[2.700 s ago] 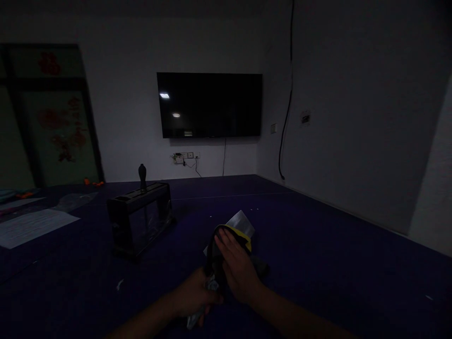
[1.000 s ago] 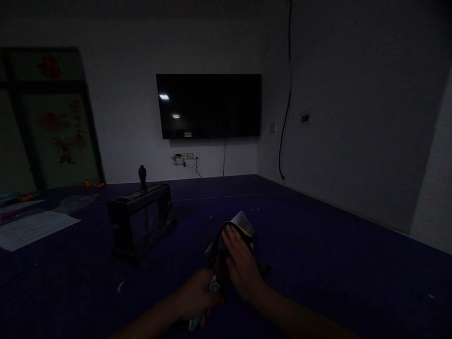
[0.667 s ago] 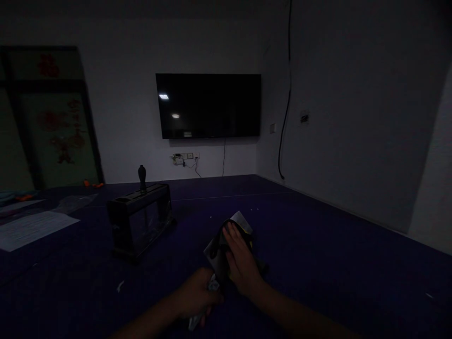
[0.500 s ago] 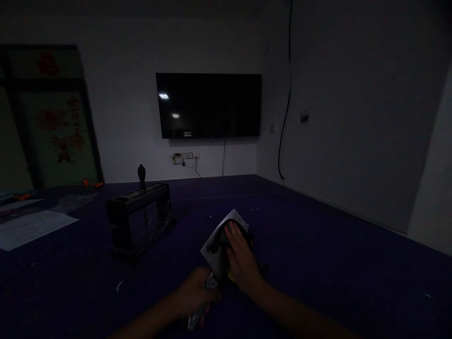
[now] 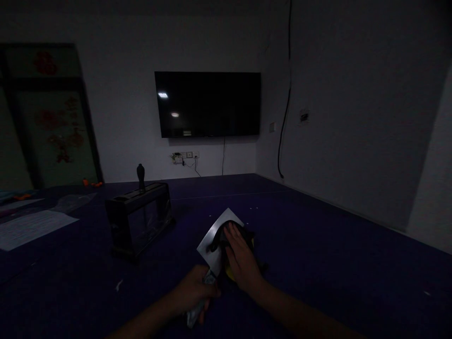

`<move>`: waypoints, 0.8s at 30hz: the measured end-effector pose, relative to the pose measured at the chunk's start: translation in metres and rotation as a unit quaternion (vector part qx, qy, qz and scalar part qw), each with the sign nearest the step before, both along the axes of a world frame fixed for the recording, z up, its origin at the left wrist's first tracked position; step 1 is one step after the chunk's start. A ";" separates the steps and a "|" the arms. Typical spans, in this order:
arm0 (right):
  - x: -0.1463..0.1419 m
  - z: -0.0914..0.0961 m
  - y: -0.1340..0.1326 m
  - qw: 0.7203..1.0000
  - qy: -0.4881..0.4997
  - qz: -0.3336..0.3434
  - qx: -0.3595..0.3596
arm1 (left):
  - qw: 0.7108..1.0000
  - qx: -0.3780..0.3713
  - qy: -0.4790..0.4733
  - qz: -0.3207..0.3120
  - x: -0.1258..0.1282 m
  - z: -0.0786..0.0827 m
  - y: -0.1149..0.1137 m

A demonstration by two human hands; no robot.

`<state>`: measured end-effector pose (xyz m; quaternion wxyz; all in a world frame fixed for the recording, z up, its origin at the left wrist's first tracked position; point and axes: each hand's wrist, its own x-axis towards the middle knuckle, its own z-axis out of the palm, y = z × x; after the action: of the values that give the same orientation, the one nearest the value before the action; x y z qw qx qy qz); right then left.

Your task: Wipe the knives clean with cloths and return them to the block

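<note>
Dim tabletop (image 5: 318, 263); left hand (image 5: 192, 294) clenched on the cleaver (image 5: 212, 238) handle just above it; right hand (image 5: 242, 261), flat, presses a cloth (image 5: 251, 238) against the blade; a slip in this gloom could cut fingers.

We see a dim, plain room, likely an office or meeting room. A large black television (image 5: 207, 104) hangs on the far white wall above sockets (image 5: 186, 155). Papers (image 5: 31, 226) lie far left on a wide, dark blue counter (image 5: 318, 245).
</note>
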<state>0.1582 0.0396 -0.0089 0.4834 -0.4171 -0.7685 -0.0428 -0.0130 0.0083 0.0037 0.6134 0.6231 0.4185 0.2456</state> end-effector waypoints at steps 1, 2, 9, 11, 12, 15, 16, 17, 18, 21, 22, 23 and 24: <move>0.000 0.000 -0.001 1.000 -0.003 -0.001 -0.004 | 1.000 -0.001 0.000 -0.001 0.000 -0.001 0.000; 0.000 0.001 -0.001 1.000 -0.005 -0.003 -0.008 | 1.000 -0.003 -0.001 -0.001 0.000 -0.001 0.001; 0.000 0.005 -0.006 1.000 -0.015 -0.008 -0.024 | 1.000 -0.003 -0.001 0.009 0.000 -0.003 0.001; 0.000 0.005 -0.006 1.000 -0.014 -0.010 -0.021 | 1.000 0.001 -0.001 0.011 0.000 -0.003 0.001; -0.001 0.005 -0.006 1.000 -0.012 -0.012 -0.017 | 1.000 0.003 0.001 0.009 -0.001 -0.002 0.001; -0.001 0.005 -0.005 1.000 -0.005 -0.022 -0.003 | 1.000 0.008 0.014 -0.006 -0.001 0.001 0.000; 0.000 0.005 -0.004 1.000 -0.002 -0.027 0.003 | 1.000 0.011 0.021 -0.015 -0.001 0.003 0.000; 0.000 0.005 -0.004 0.999 0.002 -0.031 0.009 | 0.999 0.015 0.030 -0.027 0.000 0.004 -0.001; 0.001 0.005 -0.004 0.999 0.007 -0.035 0.016 | 0.998 0.020 0.044 -0.038 0.000 0.006 -0.001; 0.002 0.006 -0.005 0.999 0.021 -0.033 0.033 | 0.993 0.040 0.094 -0.059 0.002 0.011 -0.003; 0.003 0.007 -0.005 0.999 0.025 -0.029 0.036 | 0.992 0.044 0.107 -0.058 0.002 0.012 -0.003; 0.003 0.007 -0.005 0.999 0.030 -0.024 0.037 | 0.991 0.047 0.115 -0.056 0.003 0.014 -0.004; 0.003 0.007 -0.005 0.999 0.035 -0.017 0.037 | 0.990 0.049 0.120 -0.055 0.003 0.014 -0.005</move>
<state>0.1611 0.0347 -0.0019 0.5246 -0.4135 -0.7414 -0.0648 -0.0102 0.0035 0.0180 0.5403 0.6990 0.4420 0.1554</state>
